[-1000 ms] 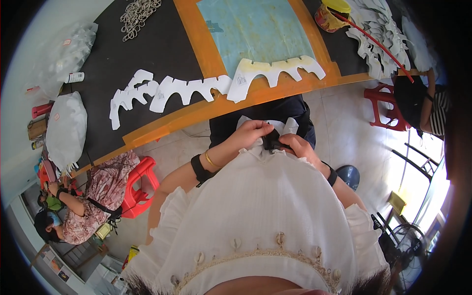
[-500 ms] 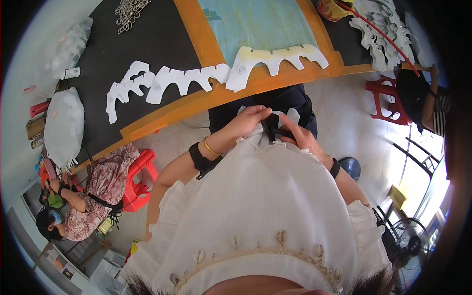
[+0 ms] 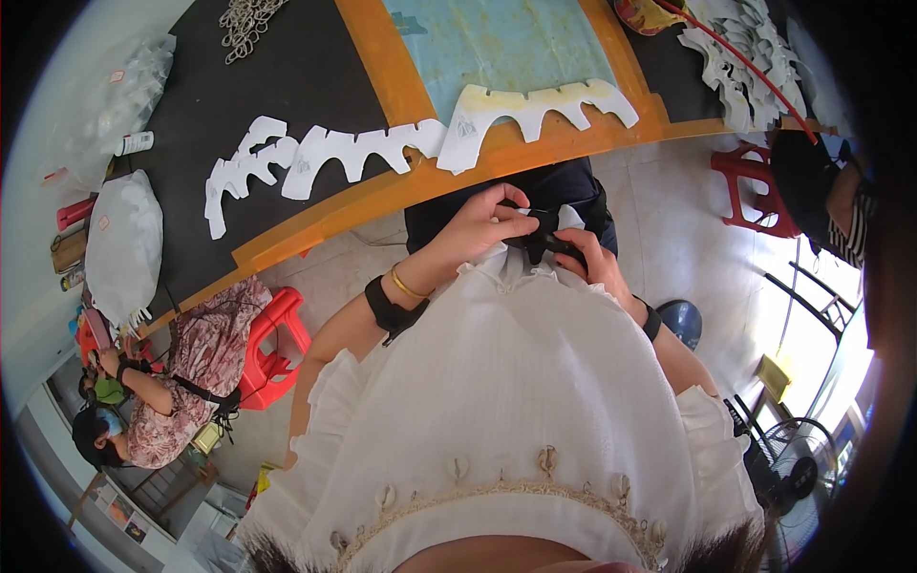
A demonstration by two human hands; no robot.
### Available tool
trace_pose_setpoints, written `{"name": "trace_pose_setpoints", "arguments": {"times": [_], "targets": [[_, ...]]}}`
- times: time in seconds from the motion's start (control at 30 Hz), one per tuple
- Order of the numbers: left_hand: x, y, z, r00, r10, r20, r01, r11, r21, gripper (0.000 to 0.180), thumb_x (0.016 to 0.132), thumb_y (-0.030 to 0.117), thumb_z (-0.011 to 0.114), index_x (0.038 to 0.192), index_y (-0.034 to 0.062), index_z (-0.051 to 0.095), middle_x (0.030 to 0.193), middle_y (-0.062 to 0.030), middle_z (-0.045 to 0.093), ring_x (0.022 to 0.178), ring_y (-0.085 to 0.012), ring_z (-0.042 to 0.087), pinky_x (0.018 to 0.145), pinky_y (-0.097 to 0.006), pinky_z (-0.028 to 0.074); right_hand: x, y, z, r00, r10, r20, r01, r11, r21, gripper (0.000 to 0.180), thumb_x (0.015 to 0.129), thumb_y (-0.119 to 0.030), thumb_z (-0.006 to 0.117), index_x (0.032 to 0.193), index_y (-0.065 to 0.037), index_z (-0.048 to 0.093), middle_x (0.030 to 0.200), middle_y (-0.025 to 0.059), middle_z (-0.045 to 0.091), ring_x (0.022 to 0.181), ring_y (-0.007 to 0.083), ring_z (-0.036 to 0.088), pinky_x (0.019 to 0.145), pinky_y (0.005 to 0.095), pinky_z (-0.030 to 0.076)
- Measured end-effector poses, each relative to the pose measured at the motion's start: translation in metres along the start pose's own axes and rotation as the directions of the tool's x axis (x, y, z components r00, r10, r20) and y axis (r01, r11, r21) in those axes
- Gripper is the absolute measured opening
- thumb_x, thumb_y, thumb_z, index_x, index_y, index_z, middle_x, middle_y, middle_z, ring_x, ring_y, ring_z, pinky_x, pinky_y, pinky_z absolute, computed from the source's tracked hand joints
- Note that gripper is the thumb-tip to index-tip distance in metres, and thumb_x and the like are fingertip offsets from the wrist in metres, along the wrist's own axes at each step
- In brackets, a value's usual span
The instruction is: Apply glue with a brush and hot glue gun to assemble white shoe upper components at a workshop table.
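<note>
In front of my waist, just below the table edge, both hands are at a small black piece (image 3: 542, 236) whose kind I cannot make out. My left hand (image 3: 489, 222) pinches its upper left side between thumb and fingers. My right hand (image 3: 590, 258) is closed around its lower right side, the fingertips partly hidden. Some white material (image 3: 570, 218) shows beside the black piece. Beyond my hands, white scalloped cut-outs lie along the table edge: a right one (image 3: 535, 113) with a yellowish upper rim, a middle one (image 3: 358, 156), and smaller overlapping ones (image 3: 250, 164) at left.
The dark table (image 3: 287, 86) has an orange taped border and a light blue sheet (image 3: 506, 48). Metal rings (image 3: 246, 29) lie far left; a container (image 3: 650, 14) with a red stick and a white cut-out pile (image 3: 740, 57) lie far right. People sit on both sides, near red stools (image 3: 274, 349).
My left fingers have shifted and curled around the black piece, which shows more openly now. My right index finger, raised before, has bent down onto it. The cut-outs stay in place.
</note>
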State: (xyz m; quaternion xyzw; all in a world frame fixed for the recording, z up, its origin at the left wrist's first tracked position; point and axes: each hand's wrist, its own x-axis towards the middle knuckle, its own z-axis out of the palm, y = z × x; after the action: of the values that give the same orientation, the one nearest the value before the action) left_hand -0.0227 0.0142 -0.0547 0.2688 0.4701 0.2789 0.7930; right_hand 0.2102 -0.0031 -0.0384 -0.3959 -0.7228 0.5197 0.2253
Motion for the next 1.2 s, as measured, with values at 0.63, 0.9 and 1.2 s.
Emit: {"name": "trace_pose_setpoints", "arguments": {"times": [0.63, 0.9, 1.2], "targets": [[0.035, 0.008, 0.021, 0.992, 0.081, -0.096, -0.099, 0.976, -0.196, 0.037, 0.085, 0.013, 0.072, 0.109, 0.0071, 0.044, 0.088, -0.0022, 0.065, 0.082, -0.0082, 0.059, 0.069, -0.022, 0.044, 0.02, -0.01, -0.01, 0.999, -0.034, 0.017, 0.036, 0.986, -0.164, 0.044, 0.084, 0.002, 0.062, 0.126, -0.002, 0.052, 0.096, 0.0202, 0.059, 0.087, 0.0356, 0.062, 0.077, 0.0391, 0.051], [0.033, 0.0, 0.018, 0.991, 0.108, -0.079, -0.111, 0.993, -0.028, 0.033, 0.089, 0.011, 0.067, 0.114, 0.0072, 0.045, 0.095, -0.0032, 0.06, 0.088, -0.0085, 0.057, 0.076, -0.023, 0.045, 0.018, 0.0, -0.005, 0.998, -0.056, -0.002, 0.055, 0.985, -0.165, 0.041, 0.083, 0.002, 0.062, 0.123, -0.003, 0.054, 0.096, 0.02, 0.06, 0.086, 0.0368, 0.062, 0.075, 0.0397, 0.051], [-0.024, 0.026, 0.018, 0.921, 0.356, 0.161, -0.375, 0.687, 0.623, 0.016, 0.086, 0.019, 0.068, 0.096, 0.0082, 0.062, 0.079, -0.0035, 0.063, 0.073, -0.0124, 0.061, 0.064, -0.027, 0.046, 0.016, -0.008, -0.005, 0.997, 0.053, -0.058, -0.059, 0.993, -0.104, 0.04, 0.084, 0.001, 0.06, 0.123, -0.003, 0.053, 0.107, 0.0232, 0.062, 0.095, 0.0403, 0.062, 0.08, 0.0402, 0.051]]}}
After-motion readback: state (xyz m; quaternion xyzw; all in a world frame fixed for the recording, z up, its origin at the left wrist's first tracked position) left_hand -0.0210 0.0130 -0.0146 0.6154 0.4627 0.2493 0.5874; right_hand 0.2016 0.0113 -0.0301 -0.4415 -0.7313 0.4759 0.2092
